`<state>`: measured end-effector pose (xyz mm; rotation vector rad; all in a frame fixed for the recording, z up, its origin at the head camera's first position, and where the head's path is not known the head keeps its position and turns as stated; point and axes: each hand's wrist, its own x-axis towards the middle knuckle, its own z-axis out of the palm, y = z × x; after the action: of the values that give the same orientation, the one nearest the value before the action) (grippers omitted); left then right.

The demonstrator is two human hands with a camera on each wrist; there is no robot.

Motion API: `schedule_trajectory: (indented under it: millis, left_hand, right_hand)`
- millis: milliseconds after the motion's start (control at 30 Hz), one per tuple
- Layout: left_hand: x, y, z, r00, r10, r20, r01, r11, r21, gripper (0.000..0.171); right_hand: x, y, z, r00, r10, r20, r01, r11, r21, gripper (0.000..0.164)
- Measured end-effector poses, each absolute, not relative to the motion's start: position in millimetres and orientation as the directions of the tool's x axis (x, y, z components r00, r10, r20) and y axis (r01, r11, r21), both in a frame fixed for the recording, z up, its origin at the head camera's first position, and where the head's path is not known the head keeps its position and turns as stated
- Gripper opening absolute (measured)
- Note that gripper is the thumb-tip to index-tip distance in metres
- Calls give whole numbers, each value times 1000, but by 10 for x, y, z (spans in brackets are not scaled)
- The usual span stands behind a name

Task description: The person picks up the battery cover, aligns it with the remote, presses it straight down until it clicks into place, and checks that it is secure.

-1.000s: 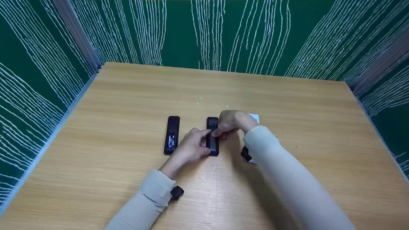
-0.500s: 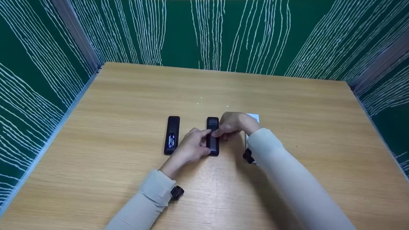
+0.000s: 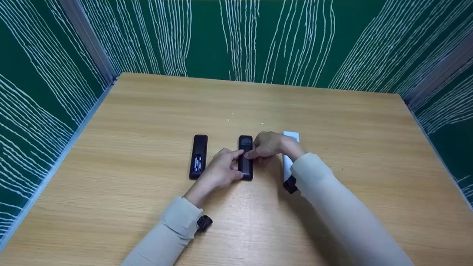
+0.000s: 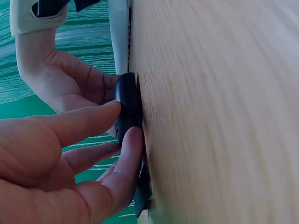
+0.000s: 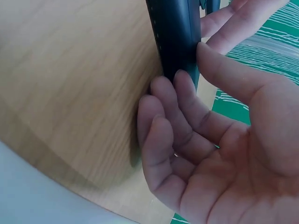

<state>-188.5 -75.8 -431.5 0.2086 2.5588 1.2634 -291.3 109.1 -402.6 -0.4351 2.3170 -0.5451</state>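
Fingertips of both hands pinch the middle black remote (image 3: 245, 158) lying flat on the wooden table (image 3: 332, 111): left hand (image 3: 221, 170) at its near-left edge, right hand (image 3: 269, 145) at its right. Second black remote (image 3: 198, 156), batteries exposed, lies left; a white remote (image 3: 289, 155) lies right, partly hidden by the right wrist.

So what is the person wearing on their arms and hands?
Both arms are covered by long, pale cream sleeves with ribbed cuffs ending at the wrists. The left hand and right hand are bare, with no gloves or rings visible. A small black camera unit is strapped under each wrist, by the cuff.
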Motion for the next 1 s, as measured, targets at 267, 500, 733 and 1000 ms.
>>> schedule_trajectory:
  millis: [267,500,733,1000]
  left_hand:
    - [-1885,-749,-4300,-950,247,-191,-6,599,801,78]
    - [-1886,-748,-4309,-949,238,-207,-28,589,807,80]
    - [-1898,-752,-4329,-949,241,-203,-25,583,812,79]
    - [-1899,-757,-4333,-953,247,-172,15,609,793,77]
  right_hand:
    - [-2836,1138,-4028,-731,-452,-511,-163,843,-513,34]
    - [-2754,1134,-4025,-786,-453,-421,-217,840,-497,32]
    - [-2678,1128,-4026,-807,-458,-374,-242,833,-498,30]
    - [-2664,1131,-4066,-804,-466,-370,-266,838,-476,31]
